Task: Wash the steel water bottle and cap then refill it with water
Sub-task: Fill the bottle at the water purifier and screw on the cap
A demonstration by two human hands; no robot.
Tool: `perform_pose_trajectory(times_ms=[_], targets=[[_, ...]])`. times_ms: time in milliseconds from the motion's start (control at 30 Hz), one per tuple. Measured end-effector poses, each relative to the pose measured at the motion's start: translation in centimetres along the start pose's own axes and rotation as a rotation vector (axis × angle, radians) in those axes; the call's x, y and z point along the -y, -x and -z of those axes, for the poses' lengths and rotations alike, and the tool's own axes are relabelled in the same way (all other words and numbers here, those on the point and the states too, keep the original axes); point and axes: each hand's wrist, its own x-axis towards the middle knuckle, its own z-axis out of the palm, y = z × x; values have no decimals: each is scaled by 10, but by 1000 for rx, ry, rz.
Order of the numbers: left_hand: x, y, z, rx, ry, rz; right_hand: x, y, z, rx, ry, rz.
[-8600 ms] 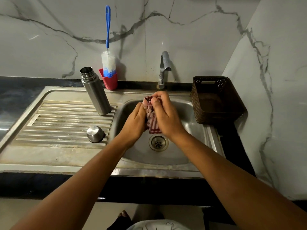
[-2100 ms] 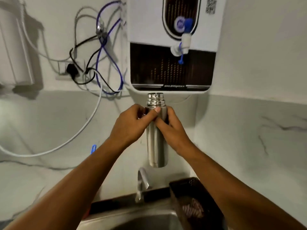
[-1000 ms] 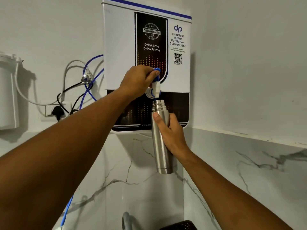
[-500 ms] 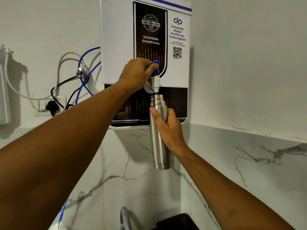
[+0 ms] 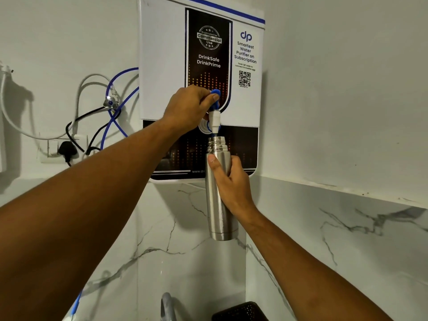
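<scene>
The steel water bottle (image 5: 217,205) hangs upright in the air with its open threaded mouth just under the white spout of the purifier tap (image 5: 215,119). My right hand (image 5: 231,184) grips the bottle's upper body, thumb on the front. My left hand (image 5: 187,107) is curled round the tap's blue lever (image 5: 215,96) on the wall-mounted water purifier (image 5: 162,66). The cap is out of view.
Blue and white tubes (image 5: 115,89) and a black plug in a wall socket (image 5: 67,149) sit left of the purifier. At the bottom edge are the top of the sink faucet (image 5: 168,304) and a dark perforated basket (image 5: 240,312). A marble ledge (image 5: 335,188) runs to the right.
The bottle has stayed under the spout, its mouth close beneath it, and my left hand has kept hold of the blue lever. The view has shifted slightly.
</scene>
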Motion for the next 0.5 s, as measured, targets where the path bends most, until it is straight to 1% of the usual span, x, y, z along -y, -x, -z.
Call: perform_pose_trajectory(times_ms=[500], targets=[[0,0,0,7,-2,8,0,1,-2,-17,-3,2]])
